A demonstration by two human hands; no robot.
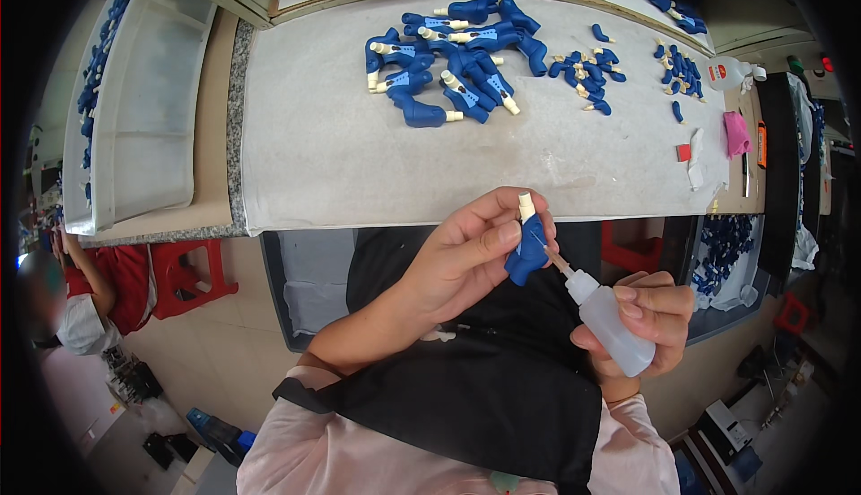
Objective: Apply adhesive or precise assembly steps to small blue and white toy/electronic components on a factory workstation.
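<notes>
Between the thumb and fingers of my left hand [473, 242] is a blue doll torso part [527, 257] with a cream peg on its upper end. My right hand [653, 320] is wrapped round a translucent white squeeze bottle [619, 332], tilted up to the left. Its thin nozzle tip is at the blue part's right side; whether they touch I cannot tell. Both hands are just in front of the table's near edge. Beyond them lies a loose pile of similar blue parts [466, 60] with cream ends, some with light blue fronts.
Two clusters of small blue-and-cream pieces [587, 73] lie right of the pile on the white-covered table [359, 172]. At the right end are a clear bottle [726, 73] and a pink cloth [736, 134]. A translucent bin [148, 109] stands left; a person sits by a red stool [193, 280].
</notes>
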